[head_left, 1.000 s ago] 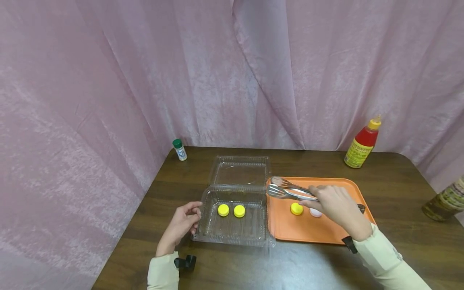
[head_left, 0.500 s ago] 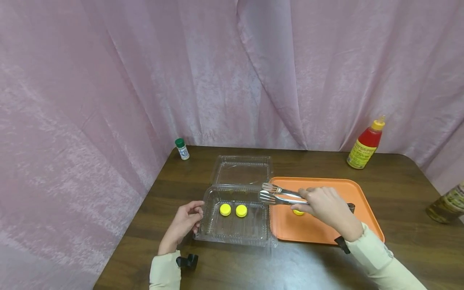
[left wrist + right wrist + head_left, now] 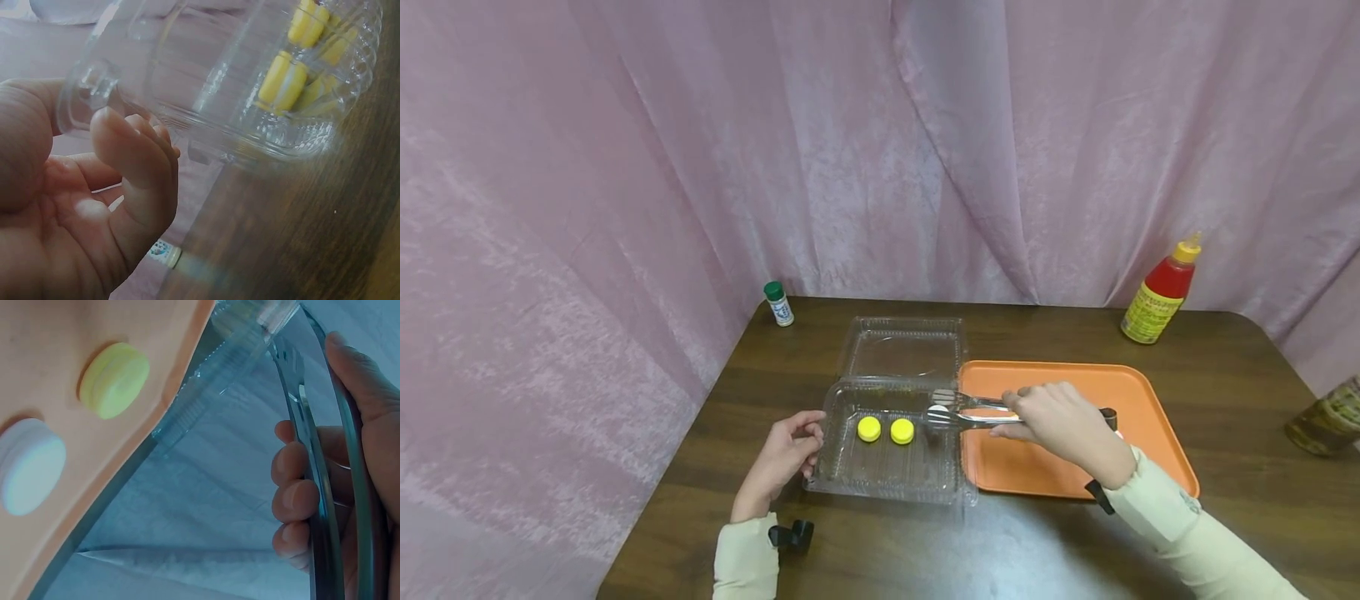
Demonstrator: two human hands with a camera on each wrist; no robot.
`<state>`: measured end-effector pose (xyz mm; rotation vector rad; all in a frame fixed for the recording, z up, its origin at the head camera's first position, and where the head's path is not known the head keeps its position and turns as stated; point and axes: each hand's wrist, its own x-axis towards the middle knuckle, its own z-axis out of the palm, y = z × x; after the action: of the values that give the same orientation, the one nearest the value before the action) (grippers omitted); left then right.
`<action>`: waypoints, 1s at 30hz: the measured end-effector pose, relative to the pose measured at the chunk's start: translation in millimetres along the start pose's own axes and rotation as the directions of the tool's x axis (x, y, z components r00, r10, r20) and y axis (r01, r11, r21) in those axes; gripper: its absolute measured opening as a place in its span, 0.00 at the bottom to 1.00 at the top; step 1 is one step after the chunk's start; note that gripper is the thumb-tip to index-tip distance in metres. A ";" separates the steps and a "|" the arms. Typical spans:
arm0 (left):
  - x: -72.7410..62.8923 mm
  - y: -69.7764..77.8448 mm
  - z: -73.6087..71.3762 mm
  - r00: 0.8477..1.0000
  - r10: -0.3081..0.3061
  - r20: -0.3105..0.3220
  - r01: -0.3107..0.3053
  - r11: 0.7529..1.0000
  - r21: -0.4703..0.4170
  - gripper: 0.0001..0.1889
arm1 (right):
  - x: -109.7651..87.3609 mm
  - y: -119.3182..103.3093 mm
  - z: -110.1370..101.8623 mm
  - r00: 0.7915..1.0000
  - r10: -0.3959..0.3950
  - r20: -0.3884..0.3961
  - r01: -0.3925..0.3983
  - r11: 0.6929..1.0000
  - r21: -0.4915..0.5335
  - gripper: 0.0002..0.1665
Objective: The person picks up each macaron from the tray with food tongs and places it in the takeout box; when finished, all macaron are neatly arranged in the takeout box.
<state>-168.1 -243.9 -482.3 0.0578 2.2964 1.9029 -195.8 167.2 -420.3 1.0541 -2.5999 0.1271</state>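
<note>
Gripping metal tongs [image 3: 983, 422] in the right hand [image 3: 1063, 425], pinching the rim of a clear container [image 3: 880, 467] with the left hand [image 3: 784, 452].
Held with tips over the container's right part, near two yellow discs [image 3: 869, 429] inside, at the frame's lower centre; with another yellow disc [image 3: 119, 381] and a white disc [image 3: 36, 467] on an orange tray [image 3: 1022, 471] to the right.

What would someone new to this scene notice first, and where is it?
Probably the orange tray on the right half of the table, and the two bright yellow rounds inside the clear container beside it. Next come the shiny metal tongs in the right hand, their tips over the container's right side. Farther back on the right, the red bottle with a yellow cap also stands out.
</note>
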 end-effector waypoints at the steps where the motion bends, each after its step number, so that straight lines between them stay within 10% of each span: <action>1: 0.0 0.2 0.1 1.000 0.000 0.000 0.000 1.000 0.000 0.23 | 1.8 -0.4 -0.3 1.000 -0.010 0.002 0.010 1.000 -0.011 0.27; 30: -0.3 0.8 0.5 1.000 -0.005 -0.001 0.005 1.000 -0.001 0.24 | 37.6 -21.2 -2.5 0.984 -0.164 0.072 0.173 0.974 -0.144 0.30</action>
<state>-167.9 -243.4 -481.6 0.0504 2.2944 1.9021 -205.8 127.5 -406.2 1.2343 -2.5117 -0.1401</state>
